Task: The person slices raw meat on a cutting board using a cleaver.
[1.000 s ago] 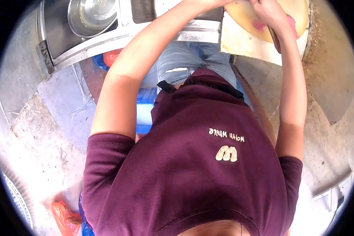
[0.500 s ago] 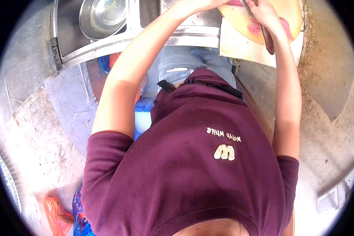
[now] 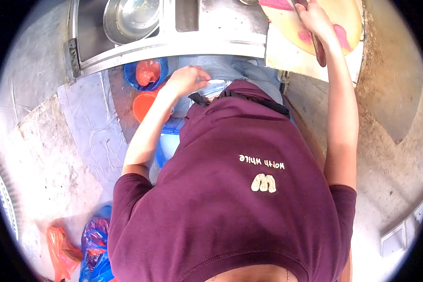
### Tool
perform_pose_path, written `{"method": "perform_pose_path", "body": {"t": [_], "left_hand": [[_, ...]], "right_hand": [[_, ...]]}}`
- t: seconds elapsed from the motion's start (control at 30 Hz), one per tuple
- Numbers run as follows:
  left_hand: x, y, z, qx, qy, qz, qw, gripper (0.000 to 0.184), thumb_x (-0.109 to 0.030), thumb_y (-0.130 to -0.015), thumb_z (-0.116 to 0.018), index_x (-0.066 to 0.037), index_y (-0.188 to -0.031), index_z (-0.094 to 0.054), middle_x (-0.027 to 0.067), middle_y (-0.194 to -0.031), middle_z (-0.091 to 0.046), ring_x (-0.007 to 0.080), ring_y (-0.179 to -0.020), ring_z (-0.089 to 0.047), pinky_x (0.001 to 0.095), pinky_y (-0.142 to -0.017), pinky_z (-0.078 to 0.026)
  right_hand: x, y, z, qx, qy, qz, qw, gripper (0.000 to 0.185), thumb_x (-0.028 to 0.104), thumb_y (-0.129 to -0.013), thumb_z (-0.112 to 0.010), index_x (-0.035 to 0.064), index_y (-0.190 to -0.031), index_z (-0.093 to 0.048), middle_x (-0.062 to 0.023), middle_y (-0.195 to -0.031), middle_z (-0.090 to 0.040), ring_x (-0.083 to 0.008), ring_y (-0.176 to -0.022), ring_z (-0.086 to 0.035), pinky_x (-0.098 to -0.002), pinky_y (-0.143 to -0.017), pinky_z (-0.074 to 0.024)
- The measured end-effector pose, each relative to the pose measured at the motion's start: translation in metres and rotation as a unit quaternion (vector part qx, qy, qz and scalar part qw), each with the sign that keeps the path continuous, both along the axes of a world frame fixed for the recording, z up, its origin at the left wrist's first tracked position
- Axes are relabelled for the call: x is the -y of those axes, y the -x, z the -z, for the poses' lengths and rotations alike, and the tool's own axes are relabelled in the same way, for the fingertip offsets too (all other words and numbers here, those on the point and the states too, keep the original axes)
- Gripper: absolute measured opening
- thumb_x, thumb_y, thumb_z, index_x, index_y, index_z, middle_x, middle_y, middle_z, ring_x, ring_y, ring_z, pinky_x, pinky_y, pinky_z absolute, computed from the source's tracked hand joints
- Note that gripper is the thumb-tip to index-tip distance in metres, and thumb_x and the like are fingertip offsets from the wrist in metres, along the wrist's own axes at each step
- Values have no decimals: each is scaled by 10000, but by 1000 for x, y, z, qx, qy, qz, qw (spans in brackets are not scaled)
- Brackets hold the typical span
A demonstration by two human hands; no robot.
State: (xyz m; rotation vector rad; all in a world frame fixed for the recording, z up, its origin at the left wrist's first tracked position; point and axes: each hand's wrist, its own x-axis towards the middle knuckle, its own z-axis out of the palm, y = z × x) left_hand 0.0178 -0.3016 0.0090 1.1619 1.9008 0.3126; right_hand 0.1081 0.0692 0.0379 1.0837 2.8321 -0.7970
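Observation:
My right hand [image 3: 314, 19] is closed around a knife [image 3: 320, 52] over a round yellowish cutting board [image 3: 286, 29]. The knife's dark handle points back toward me and its blade lies at the top edge of the view. Pink-red meat pieces [image 3: 341, 36] rest on the board beside this hand, with another [image 3: 278, 3] at the top near the blade. My left hand [image 3: 189, 80] hangs in front of my waist, below the counter edge, its fingers loosely bent and apart with nothing visible in them.
A metal counter [image 3: 230, 38] with a sink holds a steel bowl [image 3: 135, 19]. Below it are a blue bucket [image 3: 162, 75] with a red bag and an orange-red bucket [image 3: 143, 105]. Plastic bags [image 3: 95, 244] lie on the floor at the lower left.
My left hand has come away from the cutting board, back and down to my waist. My right hand still grips the knife. The view has shifted slightly, showing more of the buckets.

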Motion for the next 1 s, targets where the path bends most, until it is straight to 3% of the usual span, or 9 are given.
{"method": "perform_pose_path", "body": {"t": [0.27,0.37,0.43,0.53,0.6,0.7,0.83,0.87,1.0], "left_hand": [[10,2,-10,94,-25,-156,983,164,-171,-825,-611,-32,-899,-656,53,-814,-624,161,-794,-602,291,-713,-459],[12,10,-12,237,-76,-269,931,116,-142,-839,-586,-36,-871,-619,-8,-817,-588,82,-804,-535,253,-725,-427],[-1,12,-32,308,-134,-310,889,52,-110,-847,-558,-60,-831,-565,-56,-825,-535,50,-819,-477,228,-757,-397],[-44,-5,-117,361,-202,-268,870,125,-164,-835,-594,-52,-892,-591,111,-1071,-630,147,-937,-575,281,-865,-436],[-81,-30,-173,625,-361,-115,683,190,-159,-823,-616,-30,-957,-584,139,-1112,-621,169,-951,-600,314,-837,-466],[-104,-58,-215,682,-412,-11,604,165,-139,-821,-603,-29,-941,-579,126,-1059,-628,165,-902,-607,299,-785,-473],[-99,-60,-235,656,-441,-6,613,133,-112,-818,-585,-28,-920,-573,109,-990,-636,160,-835,-616,279,-715,-481],[-96,-59,-238,639,-445,-13,627,125,-105,-817,-581,-27,-915,-572,105,-973,-638,159,-819,-618,274,-698,-483],[-84,-53,-257,542,-474,-54,692,95,-78,-814,-564,-26,-893,-566,89,-903,-647,154,-753,-627,253,-628,-492]], "right_hand": [[-15,-1,21,-11,100,13,995,439,276,-904,-499,-1,-1244,-490,-144,-710,-616,-206,-516,-579,-352,-569,-485],[-23,2,31,49,40,-39,997,470,262,-895,-506,-1,-1280,-450,-157,-719,-624,-220,-530,-577,-360,-589,-483],[-13,1,21,23,40,-27,999,427,293,-890,-477,-44,-1145,-537,-229,-901,-624,-332,-814,-598,-407,-785,-458],[-10,1,18,25,28,-14,999,463,303,-882,-469,-63,-1159,-533,-269,-1076,-595,-401,-1012,-584,-428,-916,-431],[-6,1,18,-40,-12,-30,999,462,298,-880,-469,-69,-1150,-541,-265,-1141,-570,-407,-1020,-579,-430,-922,-428],[-17,3,30,28,-22,-41,999,547,263,-878,-502,8,-1348,-384,-256,-1009,-620,-312,-963,-622,-350,-843,-457],[-22,8,33,83,44,-15,995,410,301,-875,-481,-67,-983,-626,-226,-1055,-627,-385,-974,-607,-420,-885,-456],[12,3,-25,12,92,56,994,549,188,-861,-490,-24,-1347,-348,-336,-997,-585,-402,-826,-634,-422,-775,-521],[18,-1,-41,-24,170,91,981,551,138,-861,-467,110,-1391,-318,-249,-1013,-592,-357,-693,-620,-408,-499,-532]]}}
